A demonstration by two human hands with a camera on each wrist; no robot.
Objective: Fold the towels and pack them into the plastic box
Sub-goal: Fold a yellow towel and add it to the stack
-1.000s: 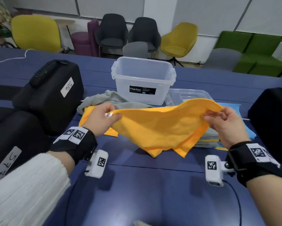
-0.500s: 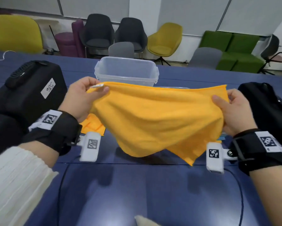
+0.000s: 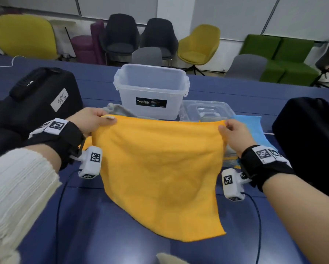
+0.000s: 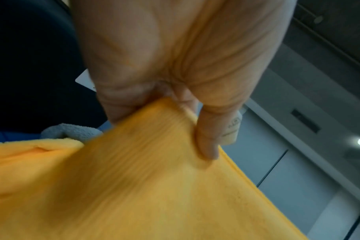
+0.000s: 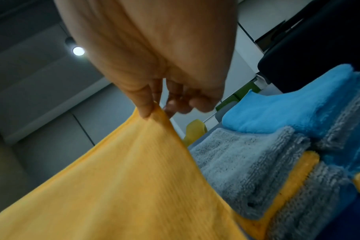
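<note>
The blue table [image 3: 121, 225] served as the reference for everything. Nearest the person, the lower edge of the orange towel [image 3: 160, 168] drooped onto the table's near part, one corner lying furthest toward the viewer on the right. Above that, the towel was stretched flat between two hands. The left hand [image 3: 89, 121] pinched the towel's upper left corner between thumb and curled fingers; the left wrist view showed the thumb [image 4: 208, 138] pressed on the cloth beside a small white tag. The right hand [image 3: 234, 134] pinched the upper right corner, and the right wrist view showed the thumb and a fingertip [image 5: 146, 107] closed on the very tip of the cloth.

Just beyond the right hand, on the table, sat a stack of folded towels [image 5: 277, 170] in grey, orange and blue layers, a blue towel [image 3: 253, 126] on top. Beyond the left hand lay a crumpled grey towel [image 3: 118, 110]. Further back, at the table's middle, stood the clear plastic box [image 3: 150, 92], open and upright, with its lid [image 3: 207, 109] lying flat just to its right. Black cases [image 3: 40, 96] stood at the table's left side, and another black case [image 3: 308, 140] at its right side.
</note>
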